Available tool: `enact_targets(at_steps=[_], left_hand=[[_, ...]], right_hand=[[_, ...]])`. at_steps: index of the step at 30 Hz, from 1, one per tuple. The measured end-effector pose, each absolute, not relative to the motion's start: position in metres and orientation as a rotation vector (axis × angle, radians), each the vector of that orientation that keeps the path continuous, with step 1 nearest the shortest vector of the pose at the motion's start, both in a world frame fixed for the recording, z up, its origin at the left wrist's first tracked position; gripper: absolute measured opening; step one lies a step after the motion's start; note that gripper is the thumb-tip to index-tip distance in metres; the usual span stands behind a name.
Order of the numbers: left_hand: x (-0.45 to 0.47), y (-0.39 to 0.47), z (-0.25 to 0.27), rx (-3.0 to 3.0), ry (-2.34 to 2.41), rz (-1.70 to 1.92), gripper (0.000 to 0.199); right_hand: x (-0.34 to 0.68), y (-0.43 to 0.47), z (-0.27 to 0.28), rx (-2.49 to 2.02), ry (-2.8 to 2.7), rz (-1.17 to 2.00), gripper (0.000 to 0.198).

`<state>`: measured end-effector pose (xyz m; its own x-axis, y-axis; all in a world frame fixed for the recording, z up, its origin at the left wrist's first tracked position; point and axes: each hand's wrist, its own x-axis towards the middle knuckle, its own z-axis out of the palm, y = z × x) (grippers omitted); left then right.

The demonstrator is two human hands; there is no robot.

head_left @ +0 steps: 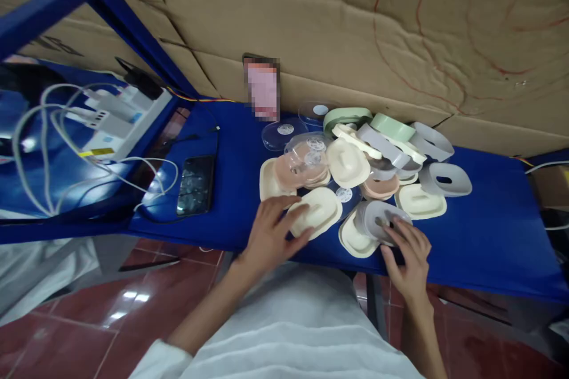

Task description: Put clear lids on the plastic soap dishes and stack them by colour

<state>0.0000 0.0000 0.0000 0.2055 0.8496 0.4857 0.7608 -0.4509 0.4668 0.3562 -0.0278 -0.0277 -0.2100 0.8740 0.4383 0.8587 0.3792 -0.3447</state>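
Note:
My left hand point(276, 230) grips the left edge of a cream oval plastic piece point(320, 211), its fingers over the top and its thumb at the lower edge. My right hand point(406, 251) has its fingers on a grey oval plastic piece point(373, 217) with a hole in it, thumb at the near rim. Under the grey piece, partly covered, lies another cream piece point(355, 240). Beyond both hands is a loose pile of similar parts: a peach piece point(291, 170), a green ring point(393, 127), a grey holed piece point(451, 180) and clear lids point(284, 133) with round white stickers.
The parts lie on a blue tabletop point(489, 237) against a cardboard wall point(311, 23). A phone with a blurred screen point(263, 89) leans on the cardboard. Another phone point(195, 185) lies at left, near a power strip point(127, 124) with chargers and white cables point(47, 148).

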Motion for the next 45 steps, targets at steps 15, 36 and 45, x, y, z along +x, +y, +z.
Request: enact_targets(at_steps=[15,36,45], left_hand=[[-0.045,-0.074,-0.022,2.297,1.247,0.748,0.048],[-0.061,-0.070,-0.033,2.292,1.339,0.907,0.043],[-0.079,-0.071,-0.020,2.171,1.353,0.844,0.040]], right_hand=[[0.251,-0.047,0.006,-1.219,-2.291,0.156,0.035],[0.230,-0.016,-0.004,-1.336,-2.412,0.130,0.052],[0.256,0.005,0.004,-1.281,-2.732,0.286,0.079]])
